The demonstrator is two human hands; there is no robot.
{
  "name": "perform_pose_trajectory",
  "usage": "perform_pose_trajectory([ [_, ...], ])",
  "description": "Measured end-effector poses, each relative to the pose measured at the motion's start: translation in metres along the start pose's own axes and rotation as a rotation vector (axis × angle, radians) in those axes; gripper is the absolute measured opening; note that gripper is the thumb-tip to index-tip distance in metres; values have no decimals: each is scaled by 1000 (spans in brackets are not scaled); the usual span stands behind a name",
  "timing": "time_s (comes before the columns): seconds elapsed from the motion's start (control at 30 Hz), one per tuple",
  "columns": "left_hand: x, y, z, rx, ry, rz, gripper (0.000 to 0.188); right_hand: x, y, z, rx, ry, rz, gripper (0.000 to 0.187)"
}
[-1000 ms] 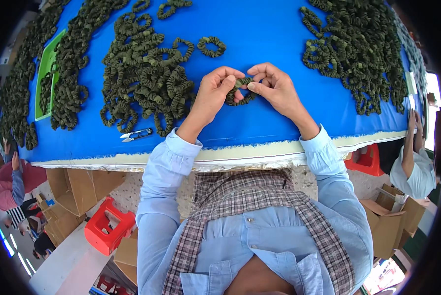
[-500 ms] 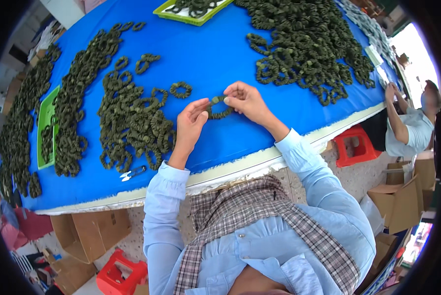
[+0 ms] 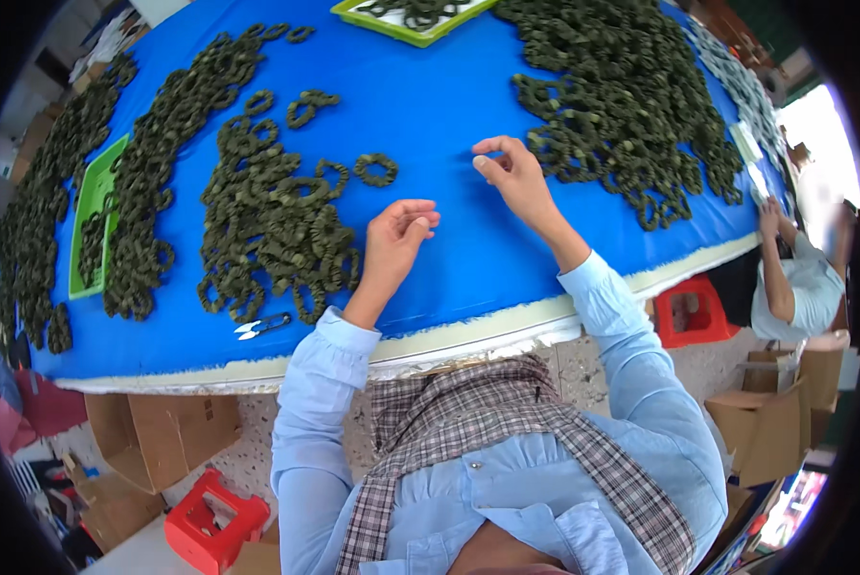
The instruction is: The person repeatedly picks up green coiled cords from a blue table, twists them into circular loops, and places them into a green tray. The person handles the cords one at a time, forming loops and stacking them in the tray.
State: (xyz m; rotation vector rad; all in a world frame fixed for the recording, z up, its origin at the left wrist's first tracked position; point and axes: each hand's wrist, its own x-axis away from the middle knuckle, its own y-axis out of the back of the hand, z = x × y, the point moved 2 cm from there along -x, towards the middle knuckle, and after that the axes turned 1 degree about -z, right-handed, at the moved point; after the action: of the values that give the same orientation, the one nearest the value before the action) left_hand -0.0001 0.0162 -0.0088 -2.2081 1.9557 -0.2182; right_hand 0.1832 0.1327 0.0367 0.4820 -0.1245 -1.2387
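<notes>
My left hand [image 3: 399, 244] hovers over the blue table cover, its fingers curved and slightly apart, with nothing seen in them. To the right and a little farther off, my right hand [image 3: 521, 187] is raised near the big right-hand heap, thumb and fingertips apart and no object between them. A single dark green ruffled ring [image 3: 376, 170], like a scrunchie, lies just beyond my left hand. Left of that hand spreads a pile of the same scrunchies [image 3: 267, 225]. The large heap [image 3: 631, 105] is beyond my right hand.
Small thread snips [image 3: 262, 327] lie by the near edge. Green trays stand at the left [image 3: 92, 230] and far side [image 3: 420, 36], both holding scrunchies. More rows [image 3: 176, 110] line the left. Red stools [image 3: 216, 517] and cardboard boxes [image 3: 166, 436] are below. Another person [image 3: 794, 287] works at right.
The scrunchie held between both hands is no longer in them. My right hand has moved right toward the large heap, away from my left. The whole view has shifted slightly.
</notes>
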Motion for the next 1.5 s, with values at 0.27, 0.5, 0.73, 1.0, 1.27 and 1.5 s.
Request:
perform_pose_trajectory([
  [0.27,-3,2,6,-14,38,-15,18,-134,-120,14,117,236,270,28],
  [0.5,2,-4,4,-57,57,31,17,-193,-205,35,466,415,239,41],
  [0.73,5,-2,-4,-51,69,36,17,-158,-177,45,155,322,518,25],
  [1.0,-3,5,-21,131,-98,-229,28,-57,-65,48,-338,-155,457,25],
  [1.27,-2,-13,-46,141,-60,-101,27,22,-24,44,-529,-303,364,24],
  [1.5,-6,-20,-41,226,97,-31,19,40,-9,34,-406,-183,350,24],
])
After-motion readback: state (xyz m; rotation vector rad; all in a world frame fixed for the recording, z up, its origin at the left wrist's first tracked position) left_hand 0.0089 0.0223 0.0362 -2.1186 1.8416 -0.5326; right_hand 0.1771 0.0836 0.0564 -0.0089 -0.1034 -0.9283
